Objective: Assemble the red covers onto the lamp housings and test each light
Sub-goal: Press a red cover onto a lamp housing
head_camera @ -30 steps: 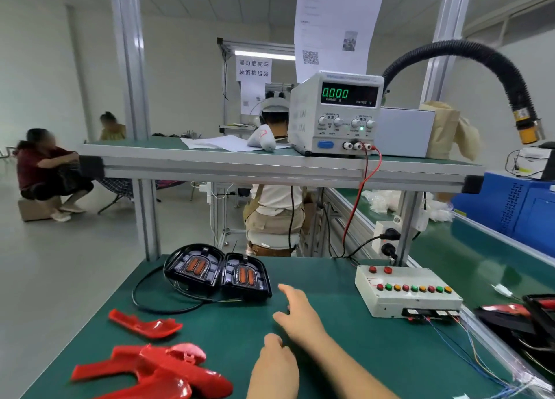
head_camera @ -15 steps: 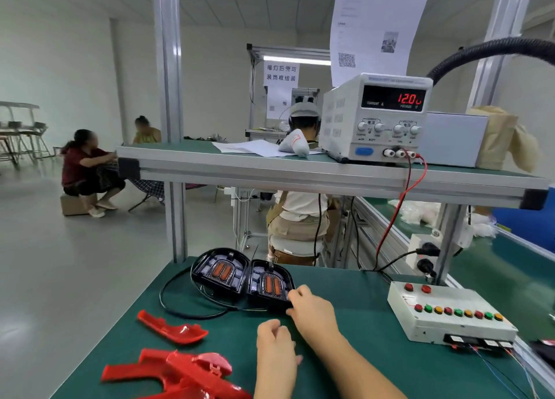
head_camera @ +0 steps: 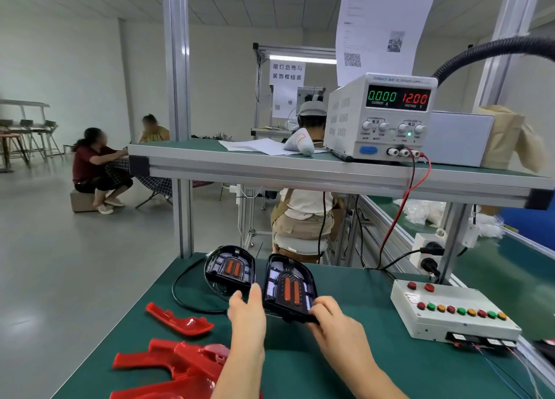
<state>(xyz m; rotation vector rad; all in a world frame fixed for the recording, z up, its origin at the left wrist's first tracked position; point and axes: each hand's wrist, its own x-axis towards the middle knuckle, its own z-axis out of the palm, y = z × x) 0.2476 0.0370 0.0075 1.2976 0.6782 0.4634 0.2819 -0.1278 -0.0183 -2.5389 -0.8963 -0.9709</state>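
Observation:
Two black lamp housings with orange inserts sit at the middle of the green bench. The right housing (head_camera: 289,289) is tilted up towards me, held between both hands. My left hand (head_camera: 247,311) grips its left edge, and my right hand (head_camera: 332,317) pinches its lower right corner. The left housing (head_camera: 229,268) lies flat behind, with a black cable (head_camera: 180,293) looping out from it. One red cover (head_camera: 178,320) lies alone to the left. A pile of red covers (head_camera: 180,368) lies at the near left edge.
A white test box (head_camera: 453,314) with coloured buttons stands at the right, wires trailing from it. A power supply (head_camera: 380,118) reading 12.00 V sits on the shelf (head_camera: 300,170) above. A seated person works behind the bench; others sit at the far left.
Both hands have reached forward and taken hold of the right housing, which now tilts up off the bench. The camera view has shifted left and closer.

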